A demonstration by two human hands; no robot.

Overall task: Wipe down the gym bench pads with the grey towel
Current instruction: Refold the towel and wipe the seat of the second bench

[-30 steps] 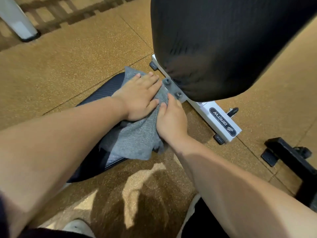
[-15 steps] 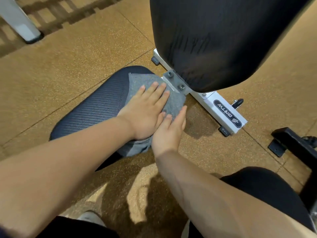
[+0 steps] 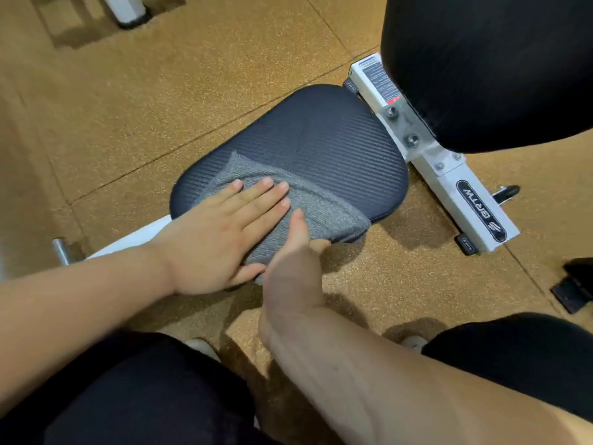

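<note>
The white bar (image 3: 449, 175) of the bench has a black oval sticker (image 3: 480, 211) with white letters on it. They look like "BRTW", but they are turned sideways and hard to read. Farther up the bar is a white label (image 3: 378, 79) with tiny print and a bit of red. The print is too small to read.

A big black back pad (image 3: 487, 65) hangs over the bar at the top right and hides part of it. Two bolts (image 3: 401, 126) sit just beside it. The floor (image 3: 160, 101) is brown and speckled. A black metal foot (image 3: 574, 290) sits at the right edge. The person's black shorts (image 3: 134, 393) fill the bottom.

The grey towel (image 3: 317, 207) lies on the near part of the dark seat pad (image 3: 321, 139) and hangs over its front edge. The left hand (image 3: 221, 232) is flat on the towel, fingers stretched out and close together, pressing down. The right hand (image 3: 295, 268) is at the towel's front edge with its thumb on top. Its fingers curl under the edge, so it seems to pinch the towel, but they are mostly hidden.
</note>
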